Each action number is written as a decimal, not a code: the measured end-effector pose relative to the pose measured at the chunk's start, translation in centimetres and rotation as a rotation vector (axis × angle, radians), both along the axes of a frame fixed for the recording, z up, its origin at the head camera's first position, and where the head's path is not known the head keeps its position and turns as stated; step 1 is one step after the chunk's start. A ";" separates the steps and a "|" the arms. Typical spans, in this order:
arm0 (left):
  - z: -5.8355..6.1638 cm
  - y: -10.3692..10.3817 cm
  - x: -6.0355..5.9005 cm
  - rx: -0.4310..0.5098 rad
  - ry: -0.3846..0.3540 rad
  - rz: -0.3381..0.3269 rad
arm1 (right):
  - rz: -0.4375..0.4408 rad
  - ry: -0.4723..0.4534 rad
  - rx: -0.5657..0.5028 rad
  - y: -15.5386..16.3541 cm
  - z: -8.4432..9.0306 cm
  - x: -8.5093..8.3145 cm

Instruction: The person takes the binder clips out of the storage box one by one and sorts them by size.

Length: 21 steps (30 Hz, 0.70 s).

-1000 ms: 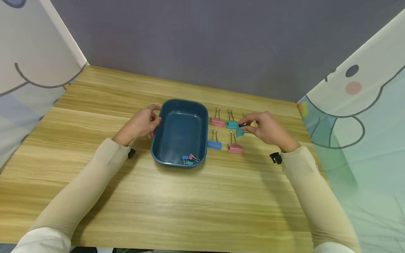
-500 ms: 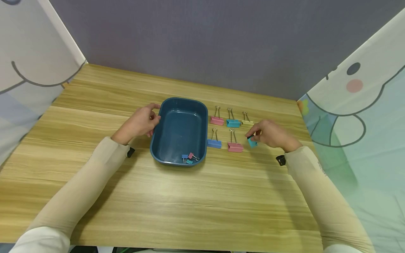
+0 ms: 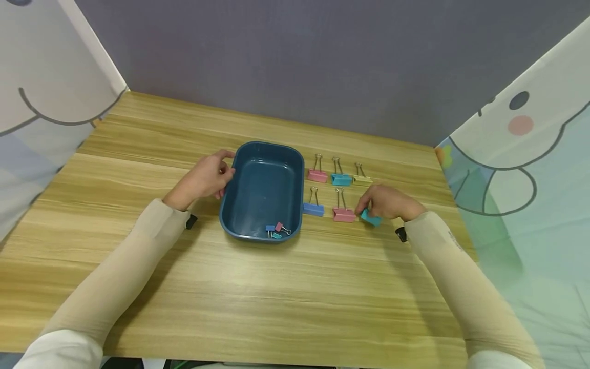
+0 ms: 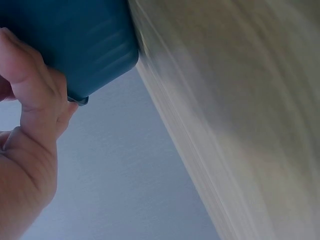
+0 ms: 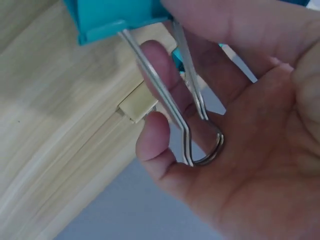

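Wooden table [image 3: 295,297], left hand [image 3: 203,179] gripping blue tray [image 3: 262,192], right hand [image 3: 387,202] pinching teal clip [image 3: 371,219]

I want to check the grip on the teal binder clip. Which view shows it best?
The right wrist view: the teal binder clip fills the frame, its wire handles lying across the right hand and its curled fingers. The head view shows only its small teal body poking out. The left wrist view misses it.

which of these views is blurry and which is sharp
Head view: evenly lit and sharp, wide-angle bending at the edges. Left wrist view: wooden table smeared, dark blue plastic tray soft. Right wrist view: teal metal binder clip and its wire handles crisp, table beyond blurred.
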<state>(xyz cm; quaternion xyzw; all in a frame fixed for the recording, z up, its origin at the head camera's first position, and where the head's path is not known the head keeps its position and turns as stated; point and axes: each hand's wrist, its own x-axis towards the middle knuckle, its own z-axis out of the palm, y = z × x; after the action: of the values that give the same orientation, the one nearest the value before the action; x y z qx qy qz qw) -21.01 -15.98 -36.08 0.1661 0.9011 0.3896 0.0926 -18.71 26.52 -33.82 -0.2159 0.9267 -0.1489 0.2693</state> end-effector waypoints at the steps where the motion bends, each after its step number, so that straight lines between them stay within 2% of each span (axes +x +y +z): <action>1: 0.0 0.0 0.0 0.001 0.000 -0.001 | 0.003 -0.010 0.015 -0.1 0.0 -0.1; 8: 0.0 0.0 -0.1 0.007 -0.008 0.000 | -0.022 -0.078 0.069 -0.5 -0.2 -0.5; 14: -0.1 0.1 -0.1 0.011 -0.012 0.002 | -0.040 -0.080 -0.037 0.5 -0.5 -0.5; 21: -0.2 0.0 -0.1 0.004 -0.013 0.005 | -0.015 -0.075 -0.146 2.3 -1.6 -1.0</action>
<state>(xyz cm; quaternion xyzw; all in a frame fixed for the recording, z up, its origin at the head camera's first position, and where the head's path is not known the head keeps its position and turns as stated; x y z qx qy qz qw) -21.16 -15.99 -36.30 0.1614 0.9002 0.3927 0.0970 -19.69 28.78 -35.42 -0.2220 0.9042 -0.2262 0.2863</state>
